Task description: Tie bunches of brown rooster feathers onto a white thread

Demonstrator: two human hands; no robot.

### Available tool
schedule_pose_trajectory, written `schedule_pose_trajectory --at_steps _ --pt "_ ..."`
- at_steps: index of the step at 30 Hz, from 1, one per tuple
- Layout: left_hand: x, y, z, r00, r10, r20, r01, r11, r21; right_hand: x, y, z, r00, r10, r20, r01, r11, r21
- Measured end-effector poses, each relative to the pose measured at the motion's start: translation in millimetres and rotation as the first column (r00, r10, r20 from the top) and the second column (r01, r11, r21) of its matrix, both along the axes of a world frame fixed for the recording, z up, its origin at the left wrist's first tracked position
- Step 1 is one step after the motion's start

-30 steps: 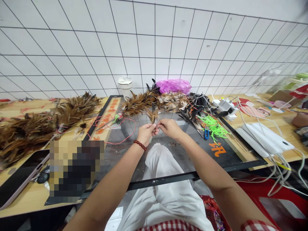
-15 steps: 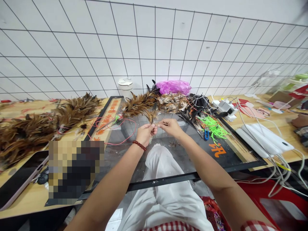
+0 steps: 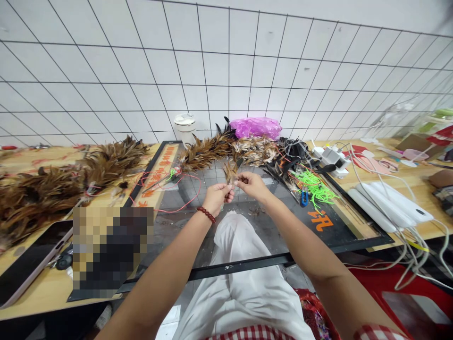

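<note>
My left hand [image 3: 217, 197] and my right hand [image 3: 252, 184] meet above a glass panel in a black frame [image 3: 247, 267]. Both are closed in a pinch on a small bunch of brown feathers [image 3: 231, 173] that stands up between the fingertips. A red bead bracelet [image 3: 205, 214] is on my left wrist. Behind the hands lies a long string of brown feathers [image 3: 203, 152] on the glass.
A big heap of brown feathers [image 3: 53, 186] covers the wooden table at left, with a tablet [image 3: 28, 264] near its front edge. A white cup [image 3: 184, 125], a pink bag [image 3: 255, 126], green cord [image 3: 314, 185], chargers and white cables [image 3: 385, 203] lie behind and right.
The feather bunch has tilted to the right and sits a little lower. My right hand has drawn in closer to the left.
</note>
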State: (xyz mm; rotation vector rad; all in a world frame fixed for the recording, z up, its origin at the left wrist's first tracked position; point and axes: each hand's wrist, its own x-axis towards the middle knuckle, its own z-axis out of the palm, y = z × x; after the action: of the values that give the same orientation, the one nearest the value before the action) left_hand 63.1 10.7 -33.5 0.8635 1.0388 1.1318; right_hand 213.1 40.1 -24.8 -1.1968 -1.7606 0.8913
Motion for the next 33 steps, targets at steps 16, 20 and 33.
schedule_pose_trajectory --at_steps 16,20,33 --pt "4 -7 1.2 0.966 -0.258 0.003 0.258 0.965 -0.045 -2 -4 3.4 0.914 0.043 -0.405 -0.175 0.939 -0.295" --pt "5 -3 -0.7 0.990 -0.112 0.080 0.116 0.992 -0.049 -3 0 -3.3 0.948 0.072 -0.311 -0.140 0.969 -0.204" --pt "0 0 -0.7 0.918 -0.021 0.395 0.079 0.988 -0.130 -9 -16 -1.0 0.954 -0.106 0.281 -0.037 0.887 0.460"
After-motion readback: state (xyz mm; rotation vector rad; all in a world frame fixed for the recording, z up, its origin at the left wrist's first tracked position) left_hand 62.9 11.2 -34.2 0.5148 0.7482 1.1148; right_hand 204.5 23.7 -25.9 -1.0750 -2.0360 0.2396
